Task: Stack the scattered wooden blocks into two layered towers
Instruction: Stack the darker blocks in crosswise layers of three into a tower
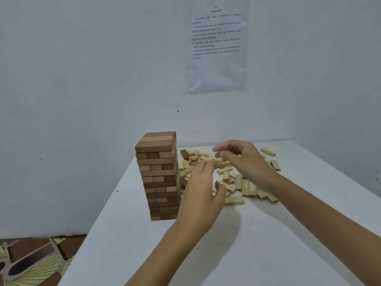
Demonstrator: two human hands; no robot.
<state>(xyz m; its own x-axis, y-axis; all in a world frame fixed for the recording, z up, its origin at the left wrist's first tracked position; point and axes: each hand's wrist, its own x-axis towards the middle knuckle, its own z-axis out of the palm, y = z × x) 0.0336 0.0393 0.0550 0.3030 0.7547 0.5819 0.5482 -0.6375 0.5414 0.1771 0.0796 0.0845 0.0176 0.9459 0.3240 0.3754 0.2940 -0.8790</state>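
Clearly one tower [157,174] is done: it stands near the left edge of the white tabletop [288,234], built of mixed dark and pale blocks in crossed layers, with a full, flat top. Just to its right lie the loose blocks [245,186], nearly all pale, in an untidy heap that reaches toward the far right side. No second tower has been started, so I judge the task about half finished.

Both hands hover over the heap, probably to sort out pieces for a new base. The left hand [201,190] is nearest the tower, with the fingers stretched forward and the thumb held apart in a wide curve. Nothing shows inside it. The right hand [245,159] is farther back with its fingers curled in loosely. Motion blur hides the tips, so I cannot tell whether it pinches a block.

The left wrist is close beside the tower, so a careless sweep could knock it. The bare tabletop in front of the heap looks a sensible place for the second base.

A printed sheet [216,48] hangs on the wall [82,79] behind.
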